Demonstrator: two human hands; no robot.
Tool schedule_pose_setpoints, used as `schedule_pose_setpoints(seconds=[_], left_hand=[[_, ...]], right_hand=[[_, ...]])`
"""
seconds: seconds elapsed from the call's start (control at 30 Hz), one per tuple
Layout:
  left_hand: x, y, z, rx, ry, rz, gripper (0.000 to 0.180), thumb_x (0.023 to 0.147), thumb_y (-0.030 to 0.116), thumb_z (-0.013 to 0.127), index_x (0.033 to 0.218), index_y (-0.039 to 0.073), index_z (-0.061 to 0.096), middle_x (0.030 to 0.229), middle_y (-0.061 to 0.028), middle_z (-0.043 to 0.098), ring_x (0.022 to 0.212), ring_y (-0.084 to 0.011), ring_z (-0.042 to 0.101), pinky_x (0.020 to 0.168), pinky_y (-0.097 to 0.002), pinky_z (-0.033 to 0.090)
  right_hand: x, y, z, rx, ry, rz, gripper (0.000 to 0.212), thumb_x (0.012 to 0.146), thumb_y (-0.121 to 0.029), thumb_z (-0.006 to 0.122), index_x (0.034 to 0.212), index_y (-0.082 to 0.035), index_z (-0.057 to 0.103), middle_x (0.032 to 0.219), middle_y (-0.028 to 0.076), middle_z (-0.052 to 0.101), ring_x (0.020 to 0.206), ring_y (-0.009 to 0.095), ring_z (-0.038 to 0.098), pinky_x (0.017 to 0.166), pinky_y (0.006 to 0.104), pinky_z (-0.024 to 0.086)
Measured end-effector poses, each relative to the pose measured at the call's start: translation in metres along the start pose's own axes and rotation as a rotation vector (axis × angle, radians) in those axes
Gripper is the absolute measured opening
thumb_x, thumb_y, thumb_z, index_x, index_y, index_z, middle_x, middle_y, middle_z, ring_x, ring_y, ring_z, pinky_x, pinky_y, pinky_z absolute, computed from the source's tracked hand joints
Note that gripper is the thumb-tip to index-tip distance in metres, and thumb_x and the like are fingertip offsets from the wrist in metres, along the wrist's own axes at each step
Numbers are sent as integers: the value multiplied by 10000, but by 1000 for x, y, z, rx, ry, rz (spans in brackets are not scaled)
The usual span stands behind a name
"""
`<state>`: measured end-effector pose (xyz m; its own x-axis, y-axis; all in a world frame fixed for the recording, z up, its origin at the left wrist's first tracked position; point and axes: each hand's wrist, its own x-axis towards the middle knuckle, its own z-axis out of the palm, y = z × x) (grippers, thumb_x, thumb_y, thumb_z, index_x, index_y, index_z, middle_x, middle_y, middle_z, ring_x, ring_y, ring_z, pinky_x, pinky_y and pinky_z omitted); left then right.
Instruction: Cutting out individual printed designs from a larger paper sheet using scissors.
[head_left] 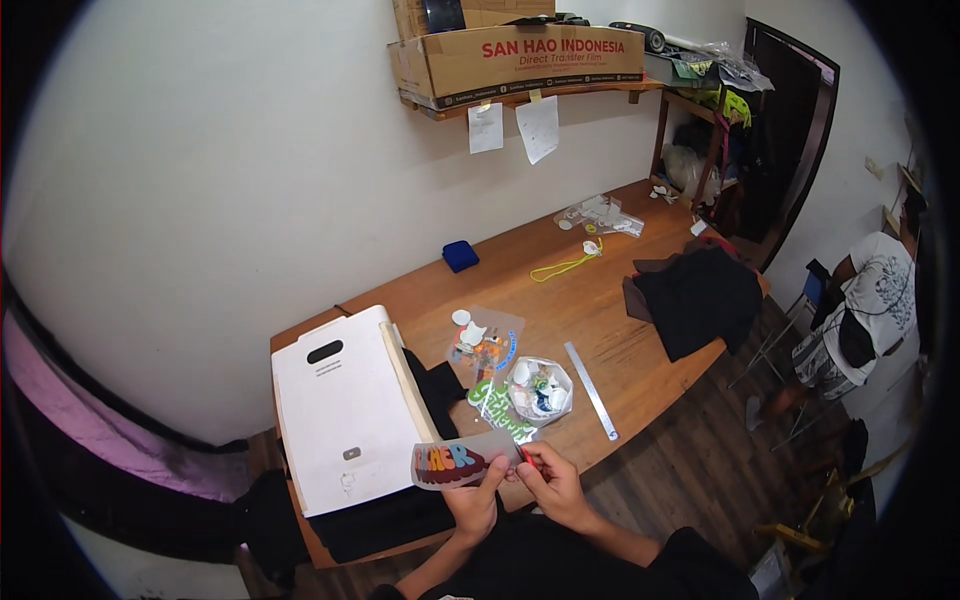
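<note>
Left hand is pinching a translucent grey film sheet, probably steadying it for the red-handled tool right hand is gripping.

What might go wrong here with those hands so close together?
Perhaps a nick: the left hand holds the printed film right by the red tool in the right hand. A slip might also spoil the lettering. The scrap-filled bowl nearby could get knocked.
</note>
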<state>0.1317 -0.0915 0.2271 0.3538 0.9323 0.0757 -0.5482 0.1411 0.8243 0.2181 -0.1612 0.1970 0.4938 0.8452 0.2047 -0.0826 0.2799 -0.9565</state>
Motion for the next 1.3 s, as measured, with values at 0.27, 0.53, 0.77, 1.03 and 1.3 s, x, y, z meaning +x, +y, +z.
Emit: schedule_pose_setpoints(seconds=[0.27,0.53,0.77,1.03,1.3], left_hand=[[2,-6,-3,15,3,3,184,771,-66,634,926,-31,541,827,-89,607,687,-140,601,607,-247,497],[1,-3,-4,9,-14,12,191,774,-64,632,936,-34,536,821,-92,609,677,-142,600,597,-247,495],[3,-6,-7,27,11,28,201,772,-63,636,939,-31,529,831,-89,606,676,-141,597,600,-250,496],[0,-5,-14,24,-74,2,207,777,-66,627,947,-28,516,817,-87,599,669,-140,591,590,-249,493],[1,-5,-13,38,-9,11,212,777,-65,628,952,-27,514,838,-85,600,687,-134,594,605,-243,499]], right_hand=[[1,-1,-1,1,-6,2,229,888,-72,528,1085,41,501,868,78,632,804,91,599,692,221,476],[2,-7,1,-37,-2,-9,227,881,-74,541,1075,40,508,834,73,636,776,88,599,670,223,480],[3,-10,4,-24,-22,17,234,884,-77,540,1081,42,503,850,78,632,781,87,596,670,221,483],[2,-14,11,8,21,1,197,899,-59,499,1075,30,484,809,26,577,661,32,485,577,169,392],[0,-5,9,6,-7,-18,216,895,-42,498,1091,49,481,869,52,581,779,74,552,689,203,451]])
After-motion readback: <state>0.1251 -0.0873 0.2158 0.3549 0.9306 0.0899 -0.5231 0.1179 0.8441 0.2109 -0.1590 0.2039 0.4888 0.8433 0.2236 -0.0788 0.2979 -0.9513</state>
